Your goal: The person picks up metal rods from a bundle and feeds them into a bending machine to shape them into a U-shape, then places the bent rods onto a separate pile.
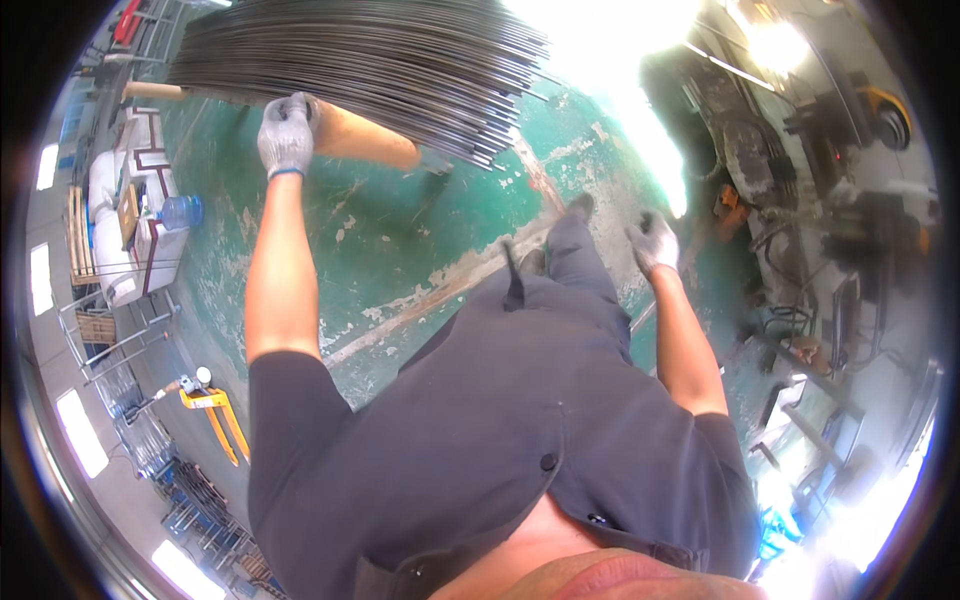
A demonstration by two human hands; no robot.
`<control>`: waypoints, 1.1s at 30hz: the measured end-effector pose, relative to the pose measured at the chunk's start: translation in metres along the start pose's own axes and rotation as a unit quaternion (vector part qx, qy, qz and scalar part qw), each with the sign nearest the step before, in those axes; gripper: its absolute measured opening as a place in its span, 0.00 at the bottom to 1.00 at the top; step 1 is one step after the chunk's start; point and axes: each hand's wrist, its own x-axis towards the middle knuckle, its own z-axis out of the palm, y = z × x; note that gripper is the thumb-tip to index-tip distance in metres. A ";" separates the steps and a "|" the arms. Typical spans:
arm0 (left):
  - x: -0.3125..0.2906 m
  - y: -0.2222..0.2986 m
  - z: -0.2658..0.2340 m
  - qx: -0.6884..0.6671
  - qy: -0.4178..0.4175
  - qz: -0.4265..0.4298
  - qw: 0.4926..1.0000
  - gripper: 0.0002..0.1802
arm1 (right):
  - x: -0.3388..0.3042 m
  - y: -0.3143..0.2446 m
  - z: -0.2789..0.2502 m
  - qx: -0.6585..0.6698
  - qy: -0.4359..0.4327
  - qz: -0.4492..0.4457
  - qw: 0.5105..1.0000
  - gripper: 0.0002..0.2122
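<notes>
A thick layer of long, thin dark metal rods (360, 45) lies at the top of the view, with uneven ends at the right. Beneath its near edge is a tan cylinder-like support (365, 138). My left hand (287, 138), in a whitish work glove, reaches forward to this edge beside the support. Its fingers are curled closed against the rods; what they pinch is hidden. Low at my right side hangs my right hand (655, 244), gloved too and slightly blurred. Its fingers are loosely bent and apart, with nothing seen in them.
Underfoot is a worn green floor (390, 250) with a pale stripe. To the left stand white wrapped bundles (110, 215), a blue water jug (182, 212) and a yellow pallet-jack-like frame (215, 415). Dark machinery (745, 150) lines the right, beside strong glare.
</notes>
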 end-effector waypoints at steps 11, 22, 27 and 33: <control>0.041 0.036 0.027 -0.100 0.051 -0.042 0.993 0.09 | 0.278 -0.267 0.091 -0.063 -0.039 -0.217 0.973 0.42; 0.037 0.038 0.022 -0.093 0.044 -0.125 0.987 0.13 | 0.369 -0.388 0.184 -0.243 -0.081 -0.230 0.939 0.60; 0.040 0.041 0.016 -0.061 0.041 -0.129 0.989 0.12 | 0.353 -0.359 0.218 -0.203 -0.105 -0.301 0.926 0.24; 0.042 0.040 0.014 -0.048 0.040 -0.157 0.986 0.14 | 0.365 -0.366 0.226 -0.208 -0.256 -0.277 0.902 0.11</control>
